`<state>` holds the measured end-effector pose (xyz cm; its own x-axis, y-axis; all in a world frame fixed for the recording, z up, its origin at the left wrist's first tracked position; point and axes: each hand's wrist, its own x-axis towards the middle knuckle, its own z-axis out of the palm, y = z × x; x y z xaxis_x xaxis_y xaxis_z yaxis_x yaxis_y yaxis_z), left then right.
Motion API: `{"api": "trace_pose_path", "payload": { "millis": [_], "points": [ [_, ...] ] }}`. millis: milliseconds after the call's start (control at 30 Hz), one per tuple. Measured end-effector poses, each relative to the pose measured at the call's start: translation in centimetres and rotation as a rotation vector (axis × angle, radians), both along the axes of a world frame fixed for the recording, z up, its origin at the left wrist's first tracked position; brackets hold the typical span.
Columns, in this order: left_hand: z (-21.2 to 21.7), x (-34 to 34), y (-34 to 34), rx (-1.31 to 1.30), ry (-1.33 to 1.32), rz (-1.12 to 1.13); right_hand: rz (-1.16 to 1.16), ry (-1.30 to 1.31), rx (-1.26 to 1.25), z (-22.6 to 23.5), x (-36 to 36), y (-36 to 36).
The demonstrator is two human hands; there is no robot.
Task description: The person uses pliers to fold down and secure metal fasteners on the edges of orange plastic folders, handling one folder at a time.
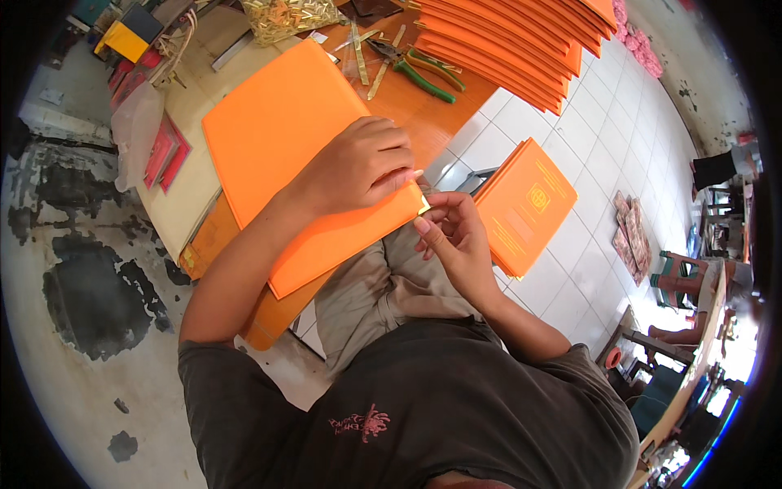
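A large orange folder cover (277, 122) lies slanted across the wooden table, with one corner jutting over my lap. My left hand (362, 163) rests on it, fingers curled down around the edge close to that corner. On the corner sits a small gold metal corner piece (423, 204). My right hand (454, 236) pinches at this piece from the right, thumb and fingers closed together. The undersides of the fingertips are hidden.
Green-handled pliers (423, 79) and gold strips (359, 53) lie beyond the cover. Farther back is a clear bag of gold pieces (289, 18). A tall stack of orange folders (497, 45) stands at the far right of the table; a lower stack (528, 208) is beside my right hand.
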<state>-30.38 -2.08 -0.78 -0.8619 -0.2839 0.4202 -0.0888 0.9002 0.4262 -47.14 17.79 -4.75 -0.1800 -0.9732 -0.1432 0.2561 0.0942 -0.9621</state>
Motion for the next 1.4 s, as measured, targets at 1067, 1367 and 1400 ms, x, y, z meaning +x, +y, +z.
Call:
{"api": "trace_pose_path", "payload": {
  "millis": [1067, 1367, 1400],
  "points": [
    [1.4, 1.1, 1.9, -0.097, 0.065, -0.024, -0.149, 1.717, -0.261, 1.9, -6.2, -20.2],
    [1.0, 0.7, 2.5, -0.116, 0.078, -0.004, -0.153, 1.444, -0.368, 3.0, -7.8, -20.9],
    [0.9, 0.6, 2.6, -0.11, 0.085, -0.004, -0.14, 1.346, -0.379, 3.2, -8.1, -20.5]
  ]
}}
